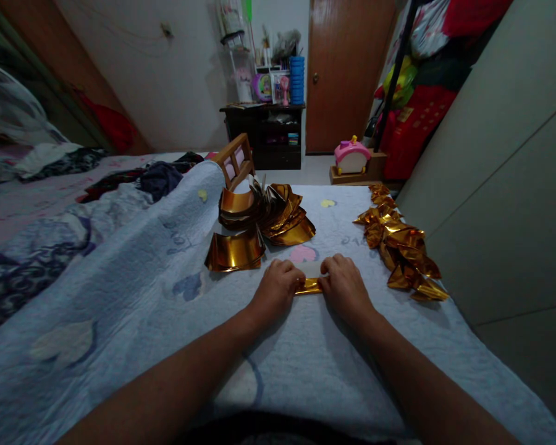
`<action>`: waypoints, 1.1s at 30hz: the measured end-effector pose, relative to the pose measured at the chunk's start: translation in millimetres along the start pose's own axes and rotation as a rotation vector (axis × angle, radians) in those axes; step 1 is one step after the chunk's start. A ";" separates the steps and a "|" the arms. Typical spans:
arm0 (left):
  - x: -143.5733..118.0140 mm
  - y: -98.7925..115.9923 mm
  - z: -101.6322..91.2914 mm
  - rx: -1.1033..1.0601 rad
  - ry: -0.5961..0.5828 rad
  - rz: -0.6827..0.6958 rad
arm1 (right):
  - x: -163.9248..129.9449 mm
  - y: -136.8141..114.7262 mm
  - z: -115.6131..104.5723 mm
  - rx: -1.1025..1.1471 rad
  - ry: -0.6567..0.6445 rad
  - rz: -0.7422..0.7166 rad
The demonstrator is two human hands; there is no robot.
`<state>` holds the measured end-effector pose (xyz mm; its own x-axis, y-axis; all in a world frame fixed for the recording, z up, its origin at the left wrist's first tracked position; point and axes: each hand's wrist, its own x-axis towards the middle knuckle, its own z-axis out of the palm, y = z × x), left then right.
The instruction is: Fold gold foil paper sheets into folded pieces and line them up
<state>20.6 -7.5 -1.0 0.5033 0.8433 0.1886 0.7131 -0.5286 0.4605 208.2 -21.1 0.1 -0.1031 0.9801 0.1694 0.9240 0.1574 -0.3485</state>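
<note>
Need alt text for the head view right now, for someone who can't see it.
Both hands, left hand and right hand, press a folded strip of gold paper flat on a pale blue quilt. A stack of curled gold sheets lies just beyond; a row of folded gold pieces runs along the right.

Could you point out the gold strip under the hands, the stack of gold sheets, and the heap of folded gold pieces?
gold strip [308, 286], head view, the middle part showing between both hands.
stack of gold sheets [235, 250], head view, the front curled sheet.
heap of folded gold pieces [401, 244], head view, the heap's middle.
</note>
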 end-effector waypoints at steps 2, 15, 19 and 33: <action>1.2 -2.5 0.7 -0.037 -0.046 0.062 | 0.8 0.7 2.2 0.052 -0.068 -0.070; -4.9 -3.1 0.9 0.158 -0.134 0.037 | -4.0 -15.4 5.5 -0.101 -0.083 -0.099; -6.7 -7.5 -4.2 0.104 -0.179 0.038 | -7.0 -23.1 4.7 -0.149 -0.071 -0.073; -6.3 -15.5 -10.3 0.042 -0.247 0.064 | -8.4 -15.1 -8.2 -0.187 -0.122 -0.023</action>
<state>1.3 -3.6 -0.4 0.6481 0.7616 -0.0039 0.6931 -0.5877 0.4173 198.1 -32.8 11.5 -0.1583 0.9857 0.0584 0.9720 0.1660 -0.1665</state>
